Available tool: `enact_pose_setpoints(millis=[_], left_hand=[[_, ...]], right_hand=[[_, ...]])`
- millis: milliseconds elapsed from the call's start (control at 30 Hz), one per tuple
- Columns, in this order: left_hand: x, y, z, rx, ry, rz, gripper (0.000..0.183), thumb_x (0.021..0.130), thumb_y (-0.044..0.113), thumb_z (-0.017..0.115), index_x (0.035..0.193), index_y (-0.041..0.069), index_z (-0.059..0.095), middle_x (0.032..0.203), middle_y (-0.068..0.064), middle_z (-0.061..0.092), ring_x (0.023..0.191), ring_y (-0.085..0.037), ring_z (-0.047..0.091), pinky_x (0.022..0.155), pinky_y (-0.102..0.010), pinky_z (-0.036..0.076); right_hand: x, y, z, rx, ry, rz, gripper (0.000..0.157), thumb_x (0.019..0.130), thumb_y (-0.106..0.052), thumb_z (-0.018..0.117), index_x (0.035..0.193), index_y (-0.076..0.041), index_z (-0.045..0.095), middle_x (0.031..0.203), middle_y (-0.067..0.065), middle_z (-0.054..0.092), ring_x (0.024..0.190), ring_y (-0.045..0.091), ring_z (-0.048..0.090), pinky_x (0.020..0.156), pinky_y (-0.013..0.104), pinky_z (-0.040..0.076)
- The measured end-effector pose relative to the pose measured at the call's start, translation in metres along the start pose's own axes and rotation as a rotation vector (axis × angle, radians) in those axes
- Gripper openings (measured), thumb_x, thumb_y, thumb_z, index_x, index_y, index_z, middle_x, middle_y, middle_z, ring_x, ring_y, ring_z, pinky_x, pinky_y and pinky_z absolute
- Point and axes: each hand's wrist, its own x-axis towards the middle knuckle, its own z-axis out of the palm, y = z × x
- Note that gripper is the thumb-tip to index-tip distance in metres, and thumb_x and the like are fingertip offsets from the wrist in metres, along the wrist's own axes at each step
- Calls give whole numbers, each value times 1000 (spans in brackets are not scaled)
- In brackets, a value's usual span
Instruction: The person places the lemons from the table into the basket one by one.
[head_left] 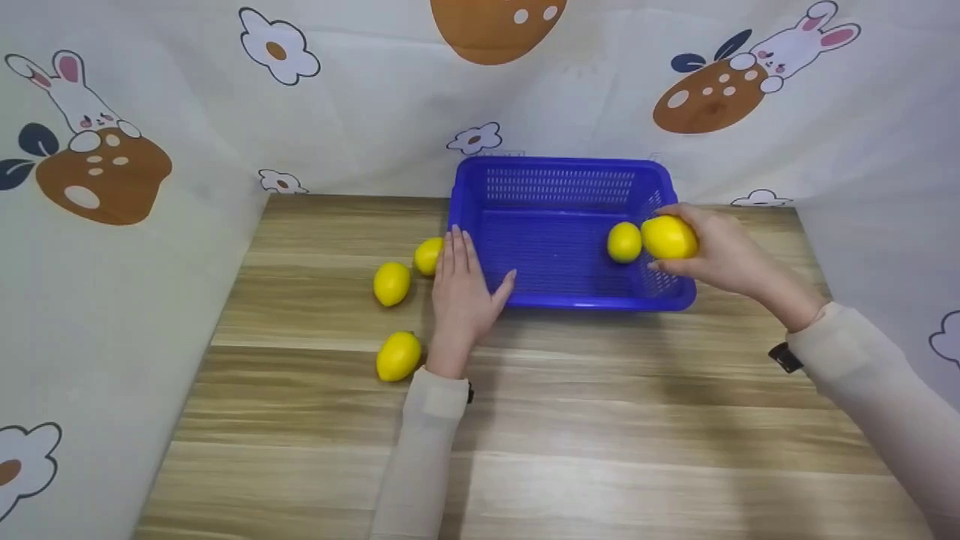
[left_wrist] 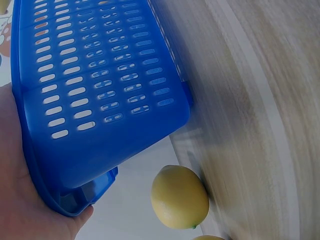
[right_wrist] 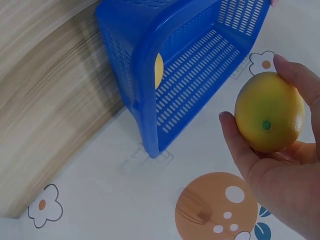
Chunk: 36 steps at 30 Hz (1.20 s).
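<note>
A loose lemon (head_left: 398, 356) lies nearest on a wooden desk (head_left: 562, 450), two more lemons (head_left: 391, 283) beyond it, as a person's left hand (head_left: 465, 292), fingers straight and thumb spread, rests on the left rim of a blue plastic basket (head_left: 570, 303). By the right rim, the right hand (head_left: 724, 251) pinches a raised lemon (head_left: 670, 238) between thumb and fingers. It looks light and firm, its smooth skin possibly slippery; the broad middle should offer the surest grip. Glossy, yellow and oval, it shows a green stem spot (right_wrist: 267, 125).
</note>
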Motion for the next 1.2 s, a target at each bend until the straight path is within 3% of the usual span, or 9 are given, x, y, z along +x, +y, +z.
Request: enact_pose_setpoints(millis=[267,467,900,1200], left_hand=[[0,-1,1,-11,20,10,95,105,60,45,164,-10,18,174,-26,10,163,-37,12,134,-44,11],[0,-1,2,-6,37,20,94,105,60,46,163,-11,20,174,-26,12,163,-37,14,134,-45,12],[0,-1,2,2,12,3,96,105,62,45,164,-9,17,175,-25,9,163,-36,11,134,-45,12],[1,0,2,0,2,-1,96,105,62,43,164,-9,16,175,-25,9,164,-36,11,134,-44,9]], right_hand=[[0,-1,-2,52,-22,19,68,90,-12,84,146,9,51,134,32,63,112,47,66,94,60,59],[0,1,-2,59,0,-1,68,89,-11,84,144,10,51,132,33,64,111,49,68,93,61,59],[-3,5,2,60,7,-3,67,91,-13,84,145,10,52,130,33,65,111,50,68,93,61,60],[-7,6,5,99,-4,51,69,94,-18,82,148,9,49,137,34,62,118,52,64,96,64,57]])
